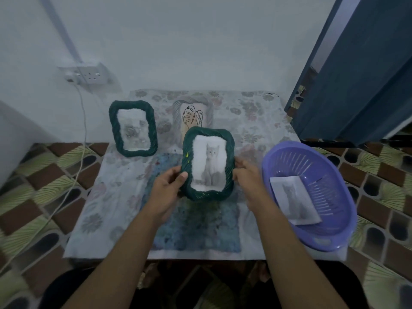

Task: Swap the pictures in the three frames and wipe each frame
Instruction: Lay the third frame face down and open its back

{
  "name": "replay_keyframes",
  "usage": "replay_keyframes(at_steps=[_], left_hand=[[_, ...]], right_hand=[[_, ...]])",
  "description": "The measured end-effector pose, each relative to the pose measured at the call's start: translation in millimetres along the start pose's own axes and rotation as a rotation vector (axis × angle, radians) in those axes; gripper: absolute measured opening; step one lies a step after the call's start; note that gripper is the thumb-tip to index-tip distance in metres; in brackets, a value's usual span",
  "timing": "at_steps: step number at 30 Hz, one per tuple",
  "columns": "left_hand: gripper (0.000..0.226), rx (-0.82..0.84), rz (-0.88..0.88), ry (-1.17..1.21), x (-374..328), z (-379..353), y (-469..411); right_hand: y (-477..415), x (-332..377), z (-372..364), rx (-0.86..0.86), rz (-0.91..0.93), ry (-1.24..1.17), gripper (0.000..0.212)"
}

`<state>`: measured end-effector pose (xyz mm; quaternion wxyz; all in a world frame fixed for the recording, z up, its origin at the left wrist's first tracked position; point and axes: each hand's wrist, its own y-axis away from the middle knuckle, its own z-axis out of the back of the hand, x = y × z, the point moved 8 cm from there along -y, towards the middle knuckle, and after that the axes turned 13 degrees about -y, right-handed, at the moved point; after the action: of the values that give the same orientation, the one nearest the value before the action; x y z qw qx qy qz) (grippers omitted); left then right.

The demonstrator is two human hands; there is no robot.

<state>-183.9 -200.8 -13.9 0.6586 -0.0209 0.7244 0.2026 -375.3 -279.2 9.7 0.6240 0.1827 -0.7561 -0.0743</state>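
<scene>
I hold a dark green woven frame with a grey cat picture upright above the table. My left hand grips its lower left edge, thumb on the front. My right hand holds its right edge. A second green frame stands at the back left and shows a flower picture. A pale frame with a leaf line drawing stands behind the held one, partly hidden by it. A blue-green cloth lies flat on the table under my hands.
A purple plastic basket sits at the table's right edge with another cat picture inside. The low table has a floral cover. A wall socket with a white cable is at the left; a blue door at the right.
</scene>
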Motion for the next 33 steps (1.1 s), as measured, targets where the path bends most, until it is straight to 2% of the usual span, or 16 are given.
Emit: replay_keyframes(at_steps=[3,4,8,10,12,14,17,19,21,26,30,33], left_hand=[[0.019,-0.016,0.02,0.07,6,13,19],[0.018,-0.037,0.018,0.083,6,18,24],[0.012,-0.15,-0.014,0.03,0,32,32],[0.014,-0.193,-0.036,-0.025,-1,36,35],[0.015,-0.236,-0.076,-0.1,-4,39,39],[0.009,-0.27,-0.131,-0.211,-9,38,42],[0.012,-0.344,-0.189,-0.354,-17,32,53],[0.011,-0.373,-0.225,-0.437,-20,27,59],[0.02,-0.342,-0.309,-0.552,-24,16,63],[0.034,-0.285,-0.496,-0.9,-37,-9,72],[0.037,-0.094,-0.455,-0.911,-30,-15,68],[0.027,-0.11,-0.462,-0.884,-25,-3,71]], right_hand=[[6,-19,-7,-0.037,-0.041,0.015,0.066],[12,-21,-10,-0.057,-0.017,0.07,0.063],[50,-4,-46,0.015,0.4,0.363,0.039],[63,-9,-65,0.094,0.493,0.436,0.034],[65,-22,-77,0.161,0.386,0.418,0.035],[61,-37,-85,0.224,0.205,0.289,0.034],[57,-51,-93,0.212,0.042,0.078,0.025],[59,-52,-95,0.207,0.017,-0.058,0.019],[59,-51,-96,0.219,0.011,-0.169,0.019],[58,-53,-85,0.166,0.014,-0.255,0.018],[51,-58,-73,0.103,0.016,-0.248,0.02],[45,-59,-59,0.018,0.034,-0.165,0.022]])
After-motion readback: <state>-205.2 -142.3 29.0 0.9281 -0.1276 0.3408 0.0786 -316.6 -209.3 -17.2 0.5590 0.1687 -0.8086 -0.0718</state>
